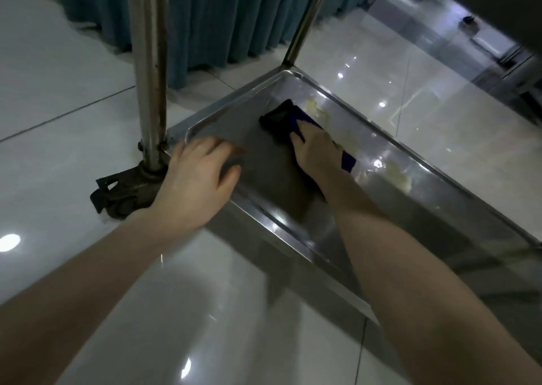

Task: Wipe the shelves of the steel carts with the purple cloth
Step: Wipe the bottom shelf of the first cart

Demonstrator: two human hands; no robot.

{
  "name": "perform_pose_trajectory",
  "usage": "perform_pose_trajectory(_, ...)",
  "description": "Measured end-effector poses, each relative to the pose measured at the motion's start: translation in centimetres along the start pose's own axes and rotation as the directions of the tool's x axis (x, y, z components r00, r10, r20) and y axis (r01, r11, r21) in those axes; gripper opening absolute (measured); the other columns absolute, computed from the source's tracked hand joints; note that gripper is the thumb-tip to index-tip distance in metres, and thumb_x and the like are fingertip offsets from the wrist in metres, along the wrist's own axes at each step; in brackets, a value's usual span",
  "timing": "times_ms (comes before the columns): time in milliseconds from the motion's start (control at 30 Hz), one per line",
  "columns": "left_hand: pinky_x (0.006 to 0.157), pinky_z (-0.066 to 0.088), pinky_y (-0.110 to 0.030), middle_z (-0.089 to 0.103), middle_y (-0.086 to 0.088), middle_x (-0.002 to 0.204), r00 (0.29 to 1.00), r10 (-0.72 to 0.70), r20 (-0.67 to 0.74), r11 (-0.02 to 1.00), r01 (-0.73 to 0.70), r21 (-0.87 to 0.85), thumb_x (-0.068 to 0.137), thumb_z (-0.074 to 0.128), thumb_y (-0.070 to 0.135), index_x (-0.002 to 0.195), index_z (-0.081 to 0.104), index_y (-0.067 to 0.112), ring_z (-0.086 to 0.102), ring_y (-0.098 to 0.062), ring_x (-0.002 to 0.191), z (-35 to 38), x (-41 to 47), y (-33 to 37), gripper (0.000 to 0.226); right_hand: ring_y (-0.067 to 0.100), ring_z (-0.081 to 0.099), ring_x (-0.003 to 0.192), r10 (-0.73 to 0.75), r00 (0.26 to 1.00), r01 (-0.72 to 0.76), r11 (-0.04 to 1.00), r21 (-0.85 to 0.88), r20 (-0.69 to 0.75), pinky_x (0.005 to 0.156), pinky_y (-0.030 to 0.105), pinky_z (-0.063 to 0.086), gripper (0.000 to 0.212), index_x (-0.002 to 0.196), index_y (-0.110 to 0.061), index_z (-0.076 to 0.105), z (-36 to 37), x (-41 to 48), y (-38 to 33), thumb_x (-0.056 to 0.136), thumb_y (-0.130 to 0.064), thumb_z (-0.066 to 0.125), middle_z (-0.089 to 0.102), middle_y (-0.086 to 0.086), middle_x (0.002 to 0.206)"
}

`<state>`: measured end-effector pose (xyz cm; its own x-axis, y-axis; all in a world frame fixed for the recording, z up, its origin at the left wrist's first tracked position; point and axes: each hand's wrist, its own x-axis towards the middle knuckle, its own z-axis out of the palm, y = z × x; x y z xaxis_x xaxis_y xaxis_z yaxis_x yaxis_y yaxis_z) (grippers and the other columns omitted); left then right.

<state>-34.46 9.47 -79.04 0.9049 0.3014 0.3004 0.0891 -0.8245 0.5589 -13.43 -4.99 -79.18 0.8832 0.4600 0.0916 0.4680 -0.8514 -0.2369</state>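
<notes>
Down low, the flat stainless-steel bottom shelf of the cart is half done. The right hand presses the dark purple folded cloth flat against the shelf's middle, nearer the far long edge. Its fingers lie straight and close together on top of the fabric, not curled round it. The left hand rests on the shelf's near left corner beside the round steel upright post, fingers loosely spread and holding nothing.

Pale yellowish smears lie along the far edge, just beyond the cloth and further right. Likely trouble: with only flat pressure, the cloth could bunch or slide out from under the palm and spread that residue instead of lifting it. The rusty black caster wheel looks free to roll, so a hard stroke may shift the cart on the glossy white floor tiles unless the bracing hand holds firm.
</notes>
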Motion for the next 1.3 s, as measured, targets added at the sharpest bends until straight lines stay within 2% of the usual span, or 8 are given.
perform_pose_trajectory(100, 0.11, 0.025, -0.054, 0.059, -0.004, 0.117, 1.0, -0.016, 0.006, 1.0, 0.016, 0.022, 0.093, 0.049, 0.029, 0.122, 0.061, 0.02, 0.048, -0.028, 0.121, 0.4, -0.3, 1.0, 0.033, 0.008, 0.029, 0.14, -0.217, 0.976, 0.218, 0.976, -0.009, 0.014, 0.112, 0.038, 0.025, 0.043, 0.143, -0.036, 0.04, -0.7, -9.7, 1.5, 0.101, -0.043, 0.034, 0.039, -0.013, 0.151)
perform_pose_trajectory(233, 0.101, 0.035, -0.054, 0.063, -0.012, 0.115, 0.997, 0.069, 0.043, 0.997, -0.071, 0.029, 0.086, 0.049, 0.027, 0.118, 0.065, 0.013, 0.053, -0.036, 0.117, 2.9, -0.7, 3.7, 0.039, 0.003, 0.025, 0.142, -0.266, 0.964, 0.265, 0.964, 0.03, 0.027, 0.106, 0.033, 0.028, 0.048, 0.142, -0.041, 0.038, -2.0, -20.8, 4.5, 0.099, -0.054, 0.022, 0.034, -0.02, 0.152)
perform_pose_trajectory(367, 0.103, 0.035, -0.053, 0.062, -0.008, 0.121, 0.987, 0.129, 0.094, 0.992, -0.127, -0.025, 0.088, 0.052, 0.023, 0.123, 0.062, 0.017, 0.047, -0.03, 0.128, 5.8, -0.4, 8.2, 0.037, 0.008, 0.023, 0.143, -0.07, 0.997, 0.073, 0.993, -0.098, 0.03, 0.115, 0.037, 0.022, 0.045, 0.146, -0.038, 0.034, -3.0, -12.2, 8.2, 0.102, -0.046, 0.03, 0.031, -0.015, 0.154)
perform_pose_trajectory(500, 0.101, 0.039, -0.05, 0.06, -0.009, 0.12, 0.985, 0.13, 0.11, 0.99, -0.135, 0.042, 0.086, 0.058, 0.022, 0.127, 0.058, 0.02, 0.052, -0.033, 0.113, 7.9, -0.6, 10.2, 0.041, 0.018, 0.025, 0.143, 0.203, 0.979, -0.201, 0.978, -0.046, 0.035, 0.115, 0.05, 0.02, 0.047, 0.148, -0.032, 0.031, -3.7, -5.6, 10.8, 0.103, -0.043, 0.03, 0.029, -0.007, 0.156)
perform_pose_trajectory(800, 0.097, 0.042, -0.047, 0.061, -0.01, 0.12, 0.974, 0.211, 0.085, 0.976, -0.215, 0.039, 0.086, 0.043, 0.038, 0.123, 0.061, 0.015, 0.052, -0.036, 0.117, 8.9, -1.7, 12.5, 0.048, 0.007, 0.034, 0.138, -0.198, 0.98, 0.196, 0.979, -0.055, -0.03, 0.1, 0.036, 0.033, 0.041, 0.139, -0.042, 0.04, -4.3, -25.4, 12.4, 0.099, -0.047, 0.03, 0.04, -0.019, 0.148)
perform_pose_trajectory(1000, 0.105, 0.038, -0.047, 0.059, -0.012, 0.125, 0.952, 0.291, 0.096, 0.957, -0.289, -0.032, 0.089, 0.046, 0.03, 0.125, 0.06, 0.011, 0.047, -0.033, 0.127, 12.3, -3.4, 17.6, 0.043, 0.013, 0.022, 0.144, 0.201, 0.98, -0.201, 0.979, -0.042, -0.006, 0.114, 0.046, 0.02, 0.046, 0.146, -0.039, 0.032, -5.4, -15.5, 17.2, 0.101, -0.048, 0.031, 0.027, -0.014, 0.156)
perform_pose_trajectory(1167, 0.106, 0.037, -0.048, 0.057, -0.009, 0.129, 0.941, 0.305, 0.146, 0.949, -0.313, 0.04, 0.088, 0.036, 0.042, 0.128, 0.058, 0.014, 0.045, -0.032, 0.129, 12.6, -3.6, 17.8, 0.054, 0.012, 0.027, 0.142, 0.164, 0.986, -0.166, 0.981, -0.096, -0.033, 0.113, 0.039, 0.024, 0.045, 0.145, -0.037, 0.036, -7.1, -19.7, 23.3, 0.1, -0.046, 0.036, 0.032, -0.014, 0.154)
perform_pose_trajectory(1300, 0.108, 0.035, -0.045, 0.057, -0.004, 0.13, 0.917, 0.356, 0.177, 0.923, -0.375, 0.083, 0.087, 0.035, 0.043, 0.128, 0.058, 0.017, 0.043, -0.027, 0.132, 12.8, -4.0, 18.0, 0.054, 0.027, 0.036, 0.136, 0.643, 0.76, -0.643, 0.765, 0.032, -0.098, 0.111, 0.049, 0.028, 0.044, 0.143, -0.025, 0.04, -11.6, -26.4, 31.3, 0.101, -0.037, 0.036, 0.04, 0.004, 0.149)
